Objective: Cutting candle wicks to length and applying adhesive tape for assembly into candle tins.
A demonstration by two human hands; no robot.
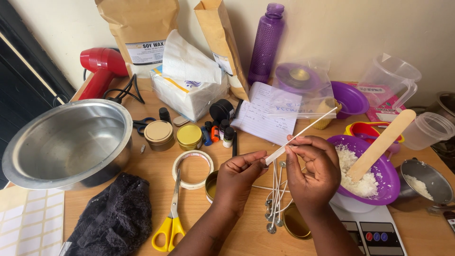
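We pinch the thin white wick stick between left hand and right hand; next, likely careful seating in the small gold tin on the counter.

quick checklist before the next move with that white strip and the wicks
1. Strip held at both ends: ok. The left hand pinches the near end of the white strip and the right hand grips it further along.
2. Wicks within reach: ok. The wicks lie on the table just below the hands.
3. Tin close by: ok. A gold tin sits open beside the wick ends.
4. Tin empty and clean: cannot tell, the right forearm hides part of it.
5. Wax ready: ok. The purple bowl on the scale holds white flakes and a wooden stick.
6. Scissors handy: ok. The yellow scissors lie by the left forearm.
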